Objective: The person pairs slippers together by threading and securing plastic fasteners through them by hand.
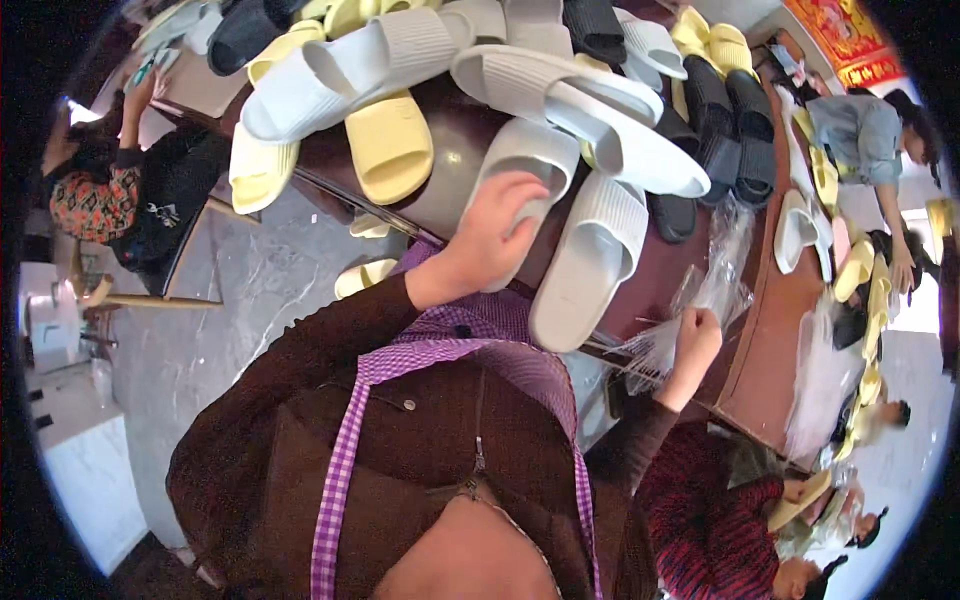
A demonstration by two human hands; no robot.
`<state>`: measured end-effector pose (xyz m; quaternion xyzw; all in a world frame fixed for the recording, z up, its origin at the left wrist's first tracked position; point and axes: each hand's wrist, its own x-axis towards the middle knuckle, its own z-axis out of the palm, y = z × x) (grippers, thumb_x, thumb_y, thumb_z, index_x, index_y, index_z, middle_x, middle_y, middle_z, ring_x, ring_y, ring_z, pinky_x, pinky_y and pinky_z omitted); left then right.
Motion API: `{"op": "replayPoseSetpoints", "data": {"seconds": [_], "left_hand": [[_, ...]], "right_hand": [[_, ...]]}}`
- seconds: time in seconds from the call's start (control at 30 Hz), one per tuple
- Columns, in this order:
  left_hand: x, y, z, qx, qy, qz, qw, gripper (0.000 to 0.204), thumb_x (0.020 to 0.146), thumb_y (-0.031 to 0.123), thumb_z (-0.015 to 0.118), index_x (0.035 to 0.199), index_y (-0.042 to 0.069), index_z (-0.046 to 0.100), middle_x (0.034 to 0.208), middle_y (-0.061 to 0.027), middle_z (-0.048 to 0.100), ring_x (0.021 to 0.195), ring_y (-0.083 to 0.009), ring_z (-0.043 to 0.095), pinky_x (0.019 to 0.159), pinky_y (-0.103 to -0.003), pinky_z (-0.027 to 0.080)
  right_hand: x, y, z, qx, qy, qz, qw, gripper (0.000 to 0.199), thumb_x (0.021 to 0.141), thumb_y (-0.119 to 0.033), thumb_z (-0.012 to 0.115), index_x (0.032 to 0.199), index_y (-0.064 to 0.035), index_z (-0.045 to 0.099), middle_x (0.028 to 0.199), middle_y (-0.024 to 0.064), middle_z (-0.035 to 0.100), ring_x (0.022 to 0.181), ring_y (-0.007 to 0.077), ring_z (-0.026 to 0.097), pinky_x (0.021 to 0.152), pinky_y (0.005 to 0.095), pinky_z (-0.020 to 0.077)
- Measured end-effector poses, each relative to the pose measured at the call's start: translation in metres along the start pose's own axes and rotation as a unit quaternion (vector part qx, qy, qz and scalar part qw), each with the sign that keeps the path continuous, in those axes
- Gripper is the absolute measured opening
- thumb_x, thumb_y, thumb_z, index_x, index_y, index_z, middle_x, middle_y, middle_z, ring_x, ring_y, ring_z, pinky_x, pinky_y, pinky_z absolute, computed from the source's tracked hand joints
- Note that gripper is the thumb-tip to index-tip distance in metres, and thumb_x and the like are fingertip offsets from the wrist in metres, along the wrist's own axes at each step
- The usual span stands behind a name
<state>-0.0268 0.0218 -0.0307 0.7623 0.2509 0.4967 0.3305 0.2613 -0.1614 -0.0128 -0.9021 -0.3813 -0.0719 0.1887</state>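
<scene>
My left hand [492,240] is in front of a light grey slide slipper [528,150] at the table's near edge, fingers loosely curved and thumb apart. Whether it touches the slipper I cannot tell. Just right of it lies a matching grey slipper [590,262], sole toward the edge. My right hand [697,342] is closed at the table edge, beside thin white plastic strands [645,352] and clear plastic bags [728,270]. What its fingers hold, if anything, is hidden.
Piled on the dark red table [450,160] are more grey slippers [380,60], yellow slippers [390,145] and black slippers [752,130]. One person [120,200] sits at the left. Another person [870,140] reaches in at the right; a person in red-black knitwear [710,500] is nearer.
</scene>
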Motion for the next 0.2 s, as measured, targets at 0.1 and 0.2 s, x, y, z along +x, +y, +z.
{"op": "replayPoseSetpoints", "data": {"seconds": [0.1,0.2], "left_hand": [[0.001,0.004,0.003,-0.015,-0.007,-0.013,1.0,0.033,0.075,0.001,0.056,0.107,0.004,0.055,0.111,-0.0169,0.053,0.107,-0.0336,0.05,0.094,-0.039,0.039],[0.002,0.01,0.015,-0.079,-0.048,0.034,0.995,0.033,0.076,0.005,0.059,0.109,0.005,0.055,0.112,-0.0169,0.053,0.106,-0.0328,0.051,0.094,-0.039,0.039]], "right_hand": [[0.002,0.015,0.0,0.173,-0.006,0.044,0.984,0.023,0.085,-0.025,0.061,0.084,-0.0037,0.068,0.081,0.0151,0.068,0.068,0.0313,0.064,0.062,0.038,0.0487],[-0.005,0.012,-0.01,0.359,-0.037,0.112,0.926,0.02,0.086,-0.028,0.062,0.09,-0.0096,0.069,0.086,0.0105,0.07,0.067,0.0297,0.064,0.06,0.0372,0.0483]]}}
